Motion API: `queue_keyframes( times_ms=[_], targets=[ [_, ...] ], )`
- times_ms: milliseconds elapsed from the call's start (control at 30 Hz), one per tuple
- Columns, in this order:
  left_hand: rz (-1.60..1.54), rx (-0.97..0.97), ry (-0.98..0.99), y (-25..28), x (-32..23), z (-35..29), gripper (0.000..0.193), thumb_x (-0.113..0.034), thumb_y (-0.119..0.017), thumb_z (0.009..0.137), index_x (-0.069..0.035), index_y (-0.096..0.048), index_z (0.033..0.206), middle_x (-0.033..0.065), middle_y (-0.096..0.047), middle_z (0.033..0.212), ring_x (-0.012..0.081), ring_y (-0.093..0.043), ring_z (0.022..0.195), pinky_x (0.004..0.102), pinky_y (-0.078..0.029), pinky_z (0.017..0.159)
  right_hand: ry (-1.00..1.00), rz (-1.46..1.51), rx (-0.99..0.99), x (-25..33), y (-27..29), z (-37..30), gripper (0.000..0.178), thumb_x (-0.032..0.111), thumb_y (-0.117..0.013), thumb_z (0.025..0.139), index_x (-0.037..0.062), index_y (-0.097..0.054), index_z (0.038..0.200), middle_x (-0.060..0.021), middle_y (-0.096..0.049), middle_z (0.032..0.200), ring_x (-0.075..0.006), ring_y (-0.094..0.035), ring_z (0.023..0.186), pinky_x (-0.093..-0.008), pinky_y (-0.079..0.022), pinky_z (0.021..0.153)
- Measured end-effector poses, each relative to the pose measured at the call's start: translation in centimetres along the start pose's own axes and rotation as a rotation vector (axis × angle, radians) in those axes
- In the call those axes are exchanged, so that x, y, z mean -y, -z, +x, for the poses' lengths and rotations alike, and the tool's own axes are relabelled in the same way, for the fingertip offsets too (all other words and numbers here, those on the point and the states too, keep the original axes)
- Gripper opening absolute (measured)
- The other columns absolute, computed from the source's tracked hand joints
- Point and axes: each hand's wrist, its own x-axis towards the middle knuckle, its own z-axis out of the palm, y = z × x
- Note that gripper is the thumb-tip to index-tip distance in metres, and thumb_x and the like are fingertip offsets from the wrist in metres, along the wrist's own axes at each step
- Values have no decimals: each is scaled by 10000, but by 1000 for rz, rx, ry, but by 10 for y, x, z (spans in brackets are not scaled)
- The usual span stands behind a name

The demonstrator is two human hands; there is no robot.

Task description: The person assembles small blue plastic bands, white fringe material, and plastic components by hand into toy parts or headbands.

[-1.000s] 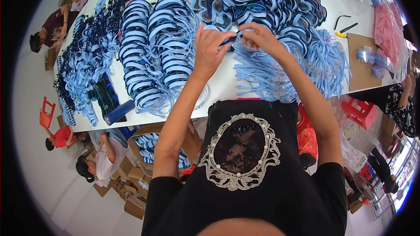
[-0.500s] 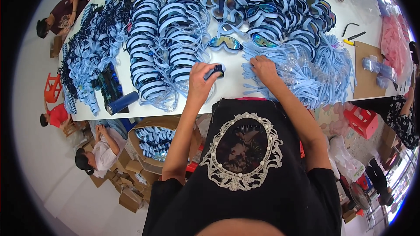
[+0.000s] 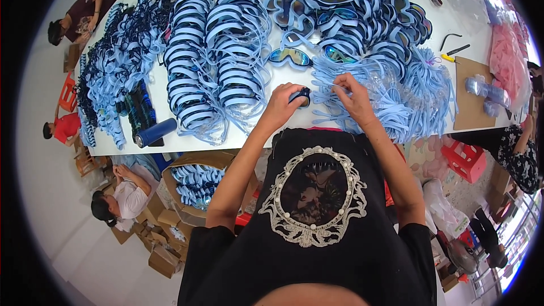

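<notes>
My left hand (image 3: pixel 281 103) is closed round a small pair of dark-lensed goggles (image 3: pixel 305 97) held edge-on above the white table (image 3: pixel 226 143). Just to its right, my right hand (image 3: pixel 352 95) is raised with bent fingers pinched together; whatever lies in them is too small to make out. Below and around that hand spreads a heap of light blue straps (image 3: pixel 391 114) with clear plastic bits among them. Beyond my left hand lies a single pair of light blue goggles with a mirrored lens (image 3: pixel 289 56).
Two stacked rows of goggles (image 3: pixel 190 68) stand on the left, beside tangled blue straps (image 3: pixel 113 73). More goggles (image 3: pixel 357 11) are heaped at the back. A blue cylinder (image 3: pixel 157 132) lies near the front edge. Yellow-handled cutters (image 3: pixel 449 58) lie right; a carton (image 3: pixel 198 184) holds goggles below.
My left hand has moved right with the goggles, which are now turned more edge-on. My right hand has lifted from the strap heap and drawn its fingers into a pinch.
</notes>
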Motion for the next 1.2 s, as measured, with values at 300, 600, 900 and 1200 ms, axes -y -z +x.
queue_keyframes(
  times_ms=[300, 600, 900, 1200],
  targets=[
    [-623, 463, 359, -10, -6, 2, 314, -192, -663, 976, -2, -676, 1226, 26, -723, 970, 87, -672, 844, 249, -537, 755, 55, 201, 63, 21, -7, -21, 154, -13, -703, 889, 20, -766, 1026, -66, -719, 985, -159, -670, 914, -283, -522, 842],
    [-805, 551, 401, -18, 6, -2, 393, -290, -648, 1006, 5, -682, 1263, 37, -708, 1069, 100, -643, 889, 264, -513, 836, 194, 87, 210, 13, -3, -16, 193, -15, -731, 836, 61, -783, 1006, -62, -721, 923, -217, -686, 890, -313, -538, 813],
    [-816, 528, 501, -26, 4, -23, 407, -341, -624, 1039, 1, -704, 1245, -7, -682, 1052, 74, -561, 939, 248, -456, 866, 139, 42, 297, 12, -6, -29, 170, 10, -732, 852, 57, -784, 1007, -75, -737, 951, -242, -688, 902, -343, -541, 830],
    [-694, 468, 483, -54, -1, -28, 266, -281, -663, 1013, -19, -710, 1012, -8, -654, 865, 69, -564, 759, 266, -460, 695, 7, -255, 148, 23, -28, -30, 201, 228, -683, 934, 54, -750, 858, -145, -704, 802, -324, -679, 716, -394, -528, 660]
  ],
)
